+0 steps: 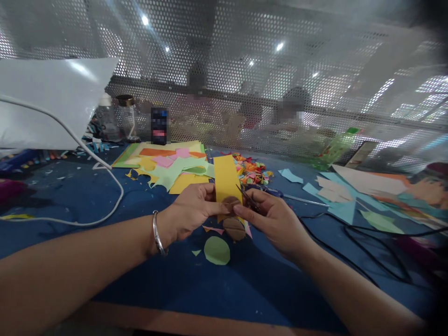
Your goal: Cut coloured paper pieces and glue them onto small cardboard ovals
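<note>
My left hand (191,210) pinches a yellow paper strip (226,179) held upright over the blue table (147,275), with a small brown paper circle (230,204) pressed against the strip's lower end. My right hand (275,219) is closed too; its fingertip touches the brown circle, and dark scissors (249,198) sit in its grip. Just below the hands lie a second brown circle (234,228) and a green paper circle (217,250). A metal bangle (157,233) is on my left wrist.
A stack of coloured paper sheets (168,163) and a pile of small scraps (250,170) lie behind the hands. A white cable (115,186) curves at left, black cables (350,242) at right. Light blue and white cuttings (336,191) lie right. A perforated screen (245,93) stands behind, people beyond it.
</note>
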A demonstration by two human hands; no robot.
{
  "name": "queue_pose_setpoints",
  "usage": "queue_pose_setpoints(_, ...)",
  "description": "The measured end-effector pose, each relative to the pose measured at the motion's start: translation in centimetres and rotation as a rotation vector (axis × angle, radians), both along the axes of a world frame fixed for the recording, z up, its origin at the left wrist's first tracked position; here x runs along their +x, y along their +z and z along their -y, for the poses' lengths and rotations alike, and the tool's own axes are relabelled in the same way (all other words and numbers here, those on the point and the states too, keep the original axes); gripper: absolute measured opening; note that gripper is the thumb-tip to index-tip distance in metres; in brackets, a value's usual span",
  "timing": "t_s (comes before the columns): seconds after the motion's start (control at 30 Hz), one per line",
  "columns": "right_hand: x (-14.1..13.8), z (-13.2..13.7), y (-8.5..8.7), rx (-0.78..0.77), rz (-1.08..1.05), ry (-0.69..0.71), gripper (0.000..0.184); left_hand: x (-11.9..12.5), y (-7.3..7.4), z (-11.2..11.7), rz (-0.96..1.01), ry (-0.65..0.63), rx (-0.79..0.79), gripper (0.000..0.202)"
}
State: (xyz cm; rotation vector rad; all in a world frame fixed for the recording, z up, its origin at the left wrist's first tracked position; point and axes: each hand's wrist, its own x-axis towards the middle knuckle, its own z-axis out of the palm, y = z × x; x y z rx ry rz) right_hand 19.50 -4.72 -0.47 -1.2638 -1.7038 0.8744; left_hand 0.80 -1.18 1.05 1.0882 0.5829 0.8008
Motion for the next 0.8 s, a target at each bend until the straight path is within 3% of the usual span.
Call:
queue_pose_setpoints(0.33,-0.04,0.18,0.36,-0.072,-0.175,-0.044,0.051,0.06,0.15,-0.49,0.031,0.219,0.083,0.032)
queue_pose_setpoints(0.8,-0.28,0.39,-0.14,-0.159,-0.206,0.022,0.05,0.46,-0.31,0.06,0.089,0.132,0.132,0.036)
